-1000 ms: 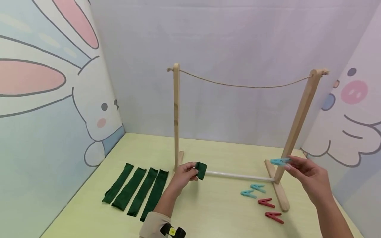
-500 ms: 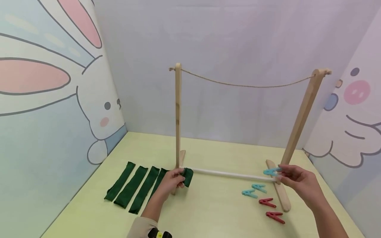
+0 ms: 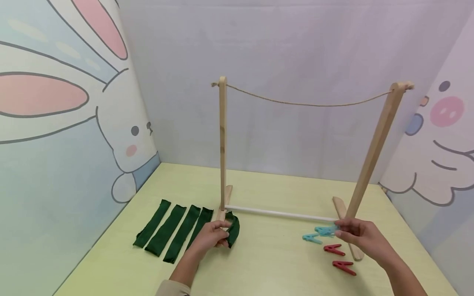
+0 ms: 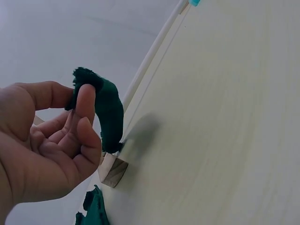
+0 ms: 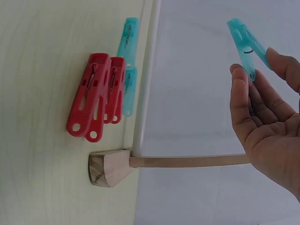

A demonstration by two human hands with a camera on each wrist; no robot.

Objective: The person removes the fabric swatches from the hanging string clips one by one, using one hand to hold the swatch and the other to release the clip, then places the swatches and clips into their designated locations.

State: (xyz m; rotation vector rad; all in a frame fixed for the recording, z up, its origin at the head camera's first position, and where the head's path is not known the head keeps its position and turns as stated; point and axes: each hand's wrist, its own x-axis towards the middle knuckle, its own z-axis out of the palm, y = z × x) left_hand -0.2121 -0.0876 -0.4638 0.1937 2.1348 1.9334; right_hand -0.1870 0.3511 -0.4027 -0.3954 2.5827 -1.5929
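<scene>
My left hand (image 3: 212,237) pinches a dark green cloth strip (image 4: 110,112) between thumb and fingers; its free end curls downward, close to the left foot of the wooden stand. In my right hand (image 3: 362,234) a light blue clothespin (image 5: 243,42) is held by its handle ends, above the other pins at the stand's right foot. On the table below it lie two blue clothespins, one of them (image 3: 312,238) in plain sight, and two red clothespins (image 3: 334,249). Several green strips (image 3: 181,234) lie side by side left of my left hand.
The wooden stand has a left post (image 3: 223,144) and a leaning right post (image 3: 375,152), joined low by a white rod (image 3: 281,213). A slack rope (image 3: 309,105) hangs between the post tops. Printed walls (image 3: 48,185) rise at both sides of the pale yellow table (image 3: 274,263).
My left hand has moved left and down toward the stand's left foot with the green strip. The right hand has lowered the blue clothespin toward the pins on the table.
</scene>
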